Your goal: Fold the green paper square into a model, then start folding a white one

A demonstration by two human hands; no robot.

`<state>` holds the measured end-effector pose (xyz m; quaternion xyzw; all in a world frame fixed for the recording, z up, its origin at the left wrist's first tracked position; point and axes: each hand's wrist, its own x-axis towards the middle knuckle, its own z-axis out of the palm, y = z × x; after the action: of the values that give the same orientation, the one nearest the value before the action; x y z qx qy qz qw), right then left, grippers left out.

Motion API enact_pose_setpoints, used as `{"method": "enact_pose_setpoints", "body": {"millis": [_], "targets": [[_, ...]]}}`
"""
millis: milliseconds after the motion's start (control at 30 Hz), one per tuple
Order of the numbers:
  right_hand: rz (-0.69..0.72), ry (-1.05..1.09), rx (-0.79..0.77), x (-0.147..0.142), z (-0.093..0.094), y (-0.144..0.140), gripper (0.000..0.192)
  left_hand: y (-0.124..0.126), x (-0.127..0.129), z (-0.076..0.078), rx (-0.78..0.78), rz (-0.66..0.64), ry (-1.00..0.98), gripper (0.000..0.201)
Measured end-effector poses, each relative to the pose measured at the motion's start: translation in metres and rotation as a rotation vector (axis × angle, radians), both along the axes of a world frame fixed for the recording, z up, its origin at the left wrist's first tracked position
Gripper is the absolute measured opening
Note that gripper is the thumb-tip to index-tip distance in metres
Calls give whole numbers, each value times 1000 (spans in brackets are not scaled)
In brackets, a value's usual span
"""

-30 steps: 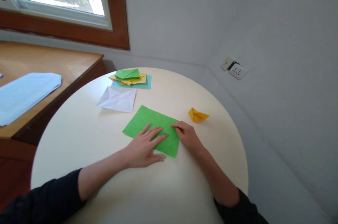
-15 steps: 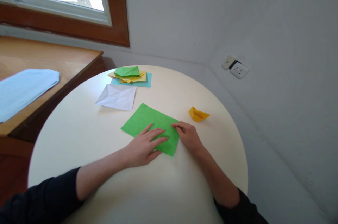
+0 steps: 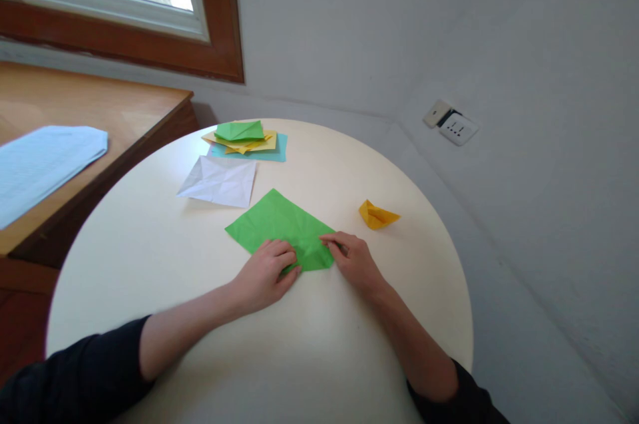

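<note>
Round cream table (image 3: 150, 264) by the window: near edge of the green sheet (image 3: 279, 227) is now lifted and folded over, pinched by the curled left hand (image 3: 264, 271), while the right hand (image 3: 349, 257) fingertips press its right corner flat.

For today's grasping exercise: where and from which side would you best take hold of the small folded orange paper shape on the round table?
Pinch the raised peak at the left of the orange paper shape, coming from above. It stands up off the table there, while its right end tapers to a flat point that offers little to grip. It sits apart from the green sheet and both hands, so nothing blocks the approach.
</note>
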<state>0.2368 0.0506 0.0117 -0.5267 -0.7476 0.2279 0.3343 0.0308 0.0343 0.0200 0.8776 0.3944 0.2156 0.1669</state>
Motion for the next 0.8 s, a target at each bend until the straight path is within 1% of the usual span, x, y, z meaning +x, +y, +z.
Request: {"method": "enact_pose_setpoints", "body": {"millis": [100,200,300,400,433,500,600,667,800], "targets": [[0,-12,18,1,-1,0,26,1,0,1,-28,47,2,24],[-14,-42,54,2,-2,2,27,1,0,1,-50,86,10,21],[-70,-124,52,2,-5,3,27,2,1,0,-60,119,29,17],[-155,-217,10,3,-8,4,29,3,0,-2,-80,158,26,7],[-168,-231,-2,3,-9,4,30,3,0,-2,-85,168,11,11],[-158,-228,-14,3,-9,4,31,3,-1,-4,-83,174,-17,28],[-108,-187,-14,4,-8,4,31,2,-2,-6,-48,135,-4,44],[-99,-158,-5,5,-8,5,31,2,-2,-6,-20,102,20,46],[-65,-37,2,7,-8,6,32,2,-2,-9,7,77,61,43]]}}
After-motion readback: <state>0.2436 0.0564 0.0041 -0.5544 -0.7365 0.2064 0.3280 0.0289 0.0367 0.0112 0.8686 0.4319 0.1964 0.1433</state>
